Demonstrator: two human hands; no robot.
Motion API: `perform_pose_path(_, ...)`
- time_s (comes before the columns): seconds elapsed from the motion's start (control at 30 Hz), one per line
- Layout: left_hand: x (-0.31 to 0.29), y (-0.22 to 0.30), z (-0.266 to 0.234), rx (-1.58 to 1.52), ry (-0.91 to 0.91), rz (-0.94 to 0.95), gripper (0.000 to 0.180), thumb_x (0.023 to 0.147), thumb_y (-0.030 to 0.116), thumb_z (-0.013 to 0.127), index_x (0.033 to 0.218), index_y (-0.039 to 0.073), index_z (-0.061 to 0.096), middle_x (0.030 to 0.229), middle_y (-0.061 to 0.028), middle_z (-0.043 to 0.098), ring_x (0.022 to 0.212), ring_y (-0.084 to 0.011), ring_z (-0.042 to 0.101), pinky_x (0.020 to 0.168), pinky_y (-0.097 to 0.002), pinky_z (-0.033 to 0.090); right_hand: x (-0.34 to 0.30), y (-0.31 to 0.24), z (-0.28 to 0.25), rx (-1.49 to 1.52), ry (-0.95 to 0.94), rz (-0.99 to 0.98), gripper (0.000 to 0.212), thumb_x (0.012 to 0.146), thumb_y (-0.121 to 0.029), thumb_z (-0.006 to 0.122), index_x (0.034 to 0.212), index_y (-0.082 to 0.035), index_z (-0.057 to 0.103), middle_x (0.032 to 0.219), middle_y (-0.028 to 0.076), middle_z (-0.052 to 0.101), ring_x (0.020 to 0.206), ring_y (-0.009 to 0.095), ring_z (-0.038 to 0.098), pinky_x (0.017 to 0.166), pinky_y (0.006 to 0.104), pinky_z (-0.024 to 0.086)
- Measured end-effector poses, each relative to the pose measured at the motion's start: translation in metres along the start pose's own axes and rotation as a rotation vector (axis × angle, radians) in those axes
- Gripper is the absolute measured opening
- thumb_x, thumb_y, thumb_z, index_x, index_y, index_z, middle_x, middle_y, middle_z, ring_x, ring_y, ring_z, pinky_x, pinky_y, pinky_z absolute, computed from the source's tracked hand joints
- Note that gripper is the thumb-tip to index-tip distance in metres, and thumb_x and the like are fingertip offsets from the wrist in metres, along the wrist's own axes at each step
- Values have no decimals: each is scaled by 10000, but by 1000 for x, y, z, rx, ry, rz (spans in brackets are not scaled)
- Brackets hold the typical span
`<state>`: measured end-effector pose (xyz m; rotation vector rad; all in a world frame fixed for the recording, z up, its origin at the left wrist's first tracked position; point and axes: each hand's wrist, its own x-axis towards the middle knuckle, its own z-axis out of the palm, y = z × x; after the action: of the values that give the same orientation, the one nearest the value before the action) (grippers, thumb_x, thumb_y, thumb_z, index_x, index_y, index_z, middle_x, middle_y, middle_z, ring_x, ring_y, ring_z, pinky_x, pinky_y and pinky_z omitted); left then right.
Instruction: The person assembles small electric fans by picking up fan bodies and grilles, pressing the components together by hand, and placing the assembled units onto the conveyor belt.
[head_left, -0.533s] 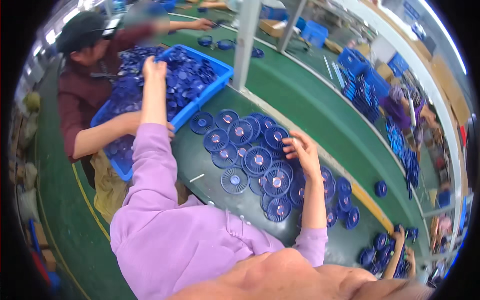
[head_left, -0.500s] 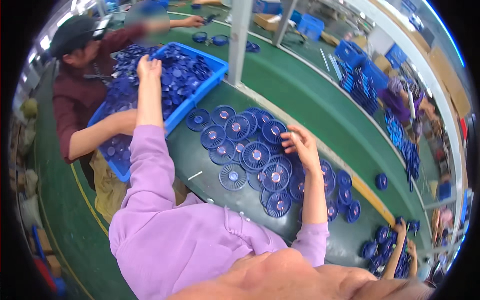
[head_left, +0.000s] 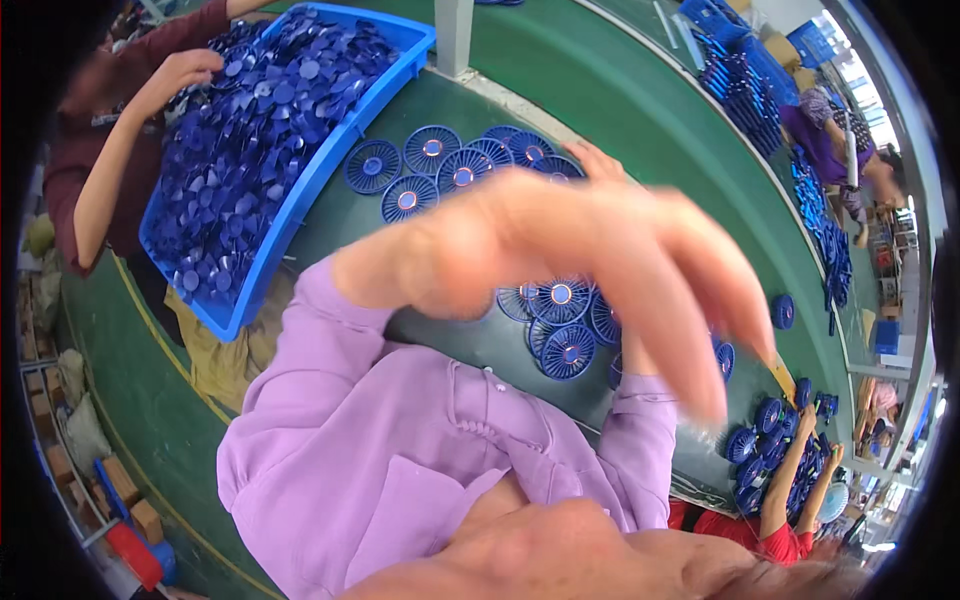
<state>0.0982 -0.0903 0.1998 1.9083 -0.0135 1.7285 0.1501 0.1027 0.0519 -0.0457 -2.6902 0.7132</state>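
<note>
My left hand (head_left: 600,235) is raised close in front of the view, large and blurred by motion. Its fingers reach toward the lower right, apart, with nothing visible in them. Behind it, my right hand (head_left: 597,162) is over the far edge of a spread of round blue fan grilles; only a part of it shows, and its fingers are mostly hidden. The ribbed grilles, such as one blue fan grille (head_left: 433,149), overlap on a dark green tabletop (head_left: 400,118). Many have a coppery ring at the hub. My left hand covers the middle of the spread.
At the left a blue plastic bin (head_left: 275,240) is full of small dark-blue discs (head_left: 262,118). A co-worker's hand (head_left: 190,70) reaches into it. A metal post (head_left: 453,35) stands beyond the bin. A green conveyor belt (head_left: 640,130) runs past; another person's arms (head_left: 790,480) work at the lower right.
My left hand has come away from over the bin to right in front of the view. My right hand stays by the far grilles. The co-worker's hand now rests on the discs; the view has shifted.
</note>
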Motion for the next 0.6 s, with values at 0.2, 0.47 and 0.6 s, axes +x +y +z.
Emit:
perform_pose_path(0.2,1,-33,14,-182,-13,137,891,874,738,287,1114,-52,622,1223,-259,525,1108,-348,488,939,-433,389,4,-9,21,-116,-174,62,694,751,-327,749,1358,-146,465,1420,205,386,1306,383,366,1068,465,327)
perform_pose_path(0.47,11,-52,4,-316,-77,85,814,870,720,347,1076,-13,636,1268,-372,415,895,-324,584,809,-413,482,1,1,28,-164,-117,92,684,768,-395,719,1359,-160,466,1384,173,419,1265,359,404,1037,468,345)
perform_pose_path(0.6,18,-54,3,-340,-127,46,776,868,711,378,1057,6,643,1291,-428,360,789,-312,632,744,-404,529,-1,1,31,-161,-81,91,680,767,-411,717,1356,-173,474,1385,168,420,1266,358,403,1038,478,340)
